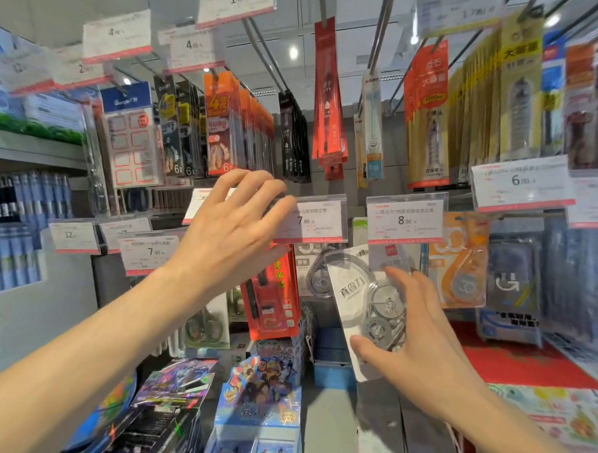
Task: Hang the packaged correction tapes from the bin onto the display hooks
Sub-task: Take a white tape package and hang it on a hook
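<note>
My right hand (421, 320) grips a packaged correction tape (366, 302), a grey-white card with a clear blister, tilted and held just below the 8.00 price tag (407, 218). My left hand (235, 222) reaches up with its fingertips on the clear holder of the 7.90 price tag (311, 220), which fronts a display hook. More grey packaged correction tapes (315, 277) hang behind the held pack. An orange correction tape pack (460, 267) hangs to the right. The bin is not in view.
Rows of hooks carry red, black and yellow stationery packs (326, 98) above. A red pen pack (272, 303) hangs under my left hand. Card boxes (263, 388) and booklets stand on the low shelf in front. Shelves of blue pens (23, 217) lie at the left.
</note>
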Motion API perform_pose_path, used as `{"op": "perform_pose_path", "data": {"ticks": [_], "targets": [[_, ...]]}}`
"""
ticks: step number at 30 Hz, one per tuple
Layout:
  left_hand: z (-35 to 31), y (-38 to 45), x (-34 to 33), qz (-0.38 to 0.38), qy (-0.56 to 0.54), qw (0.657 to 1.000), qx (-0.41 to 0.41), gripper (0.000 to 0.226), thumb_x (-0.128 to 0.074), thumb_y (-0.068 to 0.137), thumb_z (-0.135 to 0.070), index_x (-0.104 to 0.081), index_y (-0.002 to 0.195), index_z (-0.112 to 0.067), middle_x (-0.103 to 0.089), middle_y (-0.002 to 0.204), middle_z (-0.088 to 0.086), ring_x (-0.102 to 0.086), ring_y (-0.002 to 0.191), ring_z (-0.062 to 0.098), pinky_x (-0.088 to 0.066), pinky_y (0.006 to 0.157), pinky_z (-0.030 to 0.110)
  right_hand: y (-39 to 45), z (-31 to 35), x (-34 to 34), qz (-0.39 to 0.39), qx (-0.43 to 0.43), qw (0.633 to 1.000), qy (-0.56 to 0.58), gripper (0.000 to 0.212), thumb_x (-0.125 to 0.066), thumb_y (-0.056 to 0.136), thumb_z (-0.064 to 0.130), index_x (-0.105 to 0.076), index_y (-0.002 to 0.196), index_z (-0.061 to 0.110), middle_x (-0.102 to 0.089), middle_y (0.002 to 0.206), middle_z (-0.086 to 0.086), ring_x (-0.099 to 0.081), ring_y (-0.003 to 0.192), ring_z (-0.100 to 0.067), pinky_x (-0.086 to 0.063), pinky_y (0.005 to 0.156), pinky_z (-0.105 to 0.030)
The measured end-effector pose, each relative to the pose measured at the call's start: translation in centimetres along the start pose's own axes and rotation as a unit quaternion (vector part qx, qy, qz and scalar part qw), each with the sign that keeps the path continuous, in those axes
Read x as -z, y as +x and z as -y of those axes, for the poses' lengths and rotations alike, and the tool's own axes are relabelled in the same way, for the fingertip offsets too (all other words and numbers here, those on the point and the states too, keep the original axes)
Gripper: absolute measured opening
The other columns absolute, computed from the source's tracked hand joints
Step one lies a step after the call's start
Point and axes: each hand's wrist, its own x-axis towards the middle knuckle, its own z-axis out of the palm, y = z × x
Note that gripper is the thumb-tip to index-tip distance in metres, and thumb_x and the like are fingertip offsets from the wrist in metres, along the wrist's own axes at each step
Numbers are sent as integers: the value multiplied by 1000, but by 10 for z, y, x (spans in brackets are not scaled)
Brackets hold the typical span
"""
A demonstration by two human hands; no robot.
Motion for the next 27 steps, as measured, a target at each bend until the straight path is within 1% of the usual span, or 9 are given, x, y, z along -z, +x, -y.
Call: {"op": "perform_pose_path", "data": {"ticks": [3, 7, 9, 11, 13, 18, 21, 23, 27], "targets": [[1, -1, 0, -12, -29, 999, -8, 38, -59, 91, -34, -63, 119, -8, -65, 124, 11, -57, 121, 35, -39, 104, 49, -2, -1, 0, -8, 7, 1000, -11, 93, -74, 72, 51, -12, 141, 46, -16, 148, 16, -30, 137, -10, -35, 100, -27], [4, -3, 1, -32, -71, 997, -3, 30, -53, 95, -25, -65, 118, -9, -66, 123, 10, -58, 119, 34, -42, 101, 48, -3, 2, -2, -10, 12, 1000, -15, 92, -72, 72, 55, -11, 142, 48, -14, 153, 13, -26, 143, -13, -37, 108, -35], [6, -2, 1, -42, -87, 995, -7, 25, -50, 100, -22, -65, 117, -10, -68, 117, 7, -59, 114, 33, -42, 99, 46, -2, 7, -5, -11, 20, 1000, -20, 92, -71, 73, 56, -11, 142, 47, -13, 154, 13, -22, 145, -12, -35, 110, -35], [9, 0, 1, -46, -98, 994, -8, 28, -44, 105, -22, -65, 118, -9, -70, 114, 7, -60, 111, 32, -43, 97, 45, 1, 14, -8, -13, 29, 999, -26, 92, -71, 74, 55, -12, 144, 44, -10, 155, 13, -16, 146, -11, -31, 109, -30], [11, 1, 1, -47, -104, 993, -7, 31, -40, 107, -23, -64, 121, -9, -71, 113, 7, -60, 110, 32, -44, 94, 45, 5, 23, -12, -9, 31, 999, -33, 92, -70, 76, 55, -11, 145, 43, -6, 155, 14, -11, 147, -9, -29, 107, -28], [14, 3, -1, -47, -116, 992, -2, 31, -44, 105, -19, -63, 126, -7, -72, 114, 9, -61, 109, 33, -45, 90, 46, 19, 44, -27, -24, 24, 998, -51, 93, -66, 78, 56, -6, 147, 41, -6, 155, 7, -19, 144, -19, -38, 107, -37], [13, 2, -2, -47, -121, 992, -1, 30, -45, 104, -18, -63, 126, -6, -72, 114, 10, -61, 108, 34, -45, 89, 46, 28, 54, -35, -56, 12, 997, -55, 95, -66, 77, 57, -8, 149, 37, -15, 151, 0, -28, 139, -24, -43, 103, -43], [13, 1, -2, -49, -123, 991, -1, 30, -45, 104, -17, -63, 126, -7, -72, 114, 10, -61, 108, 34, -46, 89, 47, 33, 59, -39, -64, 6, 996, -54, 95, -65, 77, 57, -9, 150, 35, -19, 148, -1, -33, 135, -25, -46, 100, -45], [15, 0, -3, -46, -131, 990, -2, 30, -46, 104, -16, -63, 127, -7, -72, 116, 9, -62, 109, 33, -48, 89, 47, 38, 62, -44, -70, 2, 996, -49, 94, -65, 77, 57, -10, 150, 33, -20, 148, 0, -33, 135, -25, -46, 98, -44]]}}
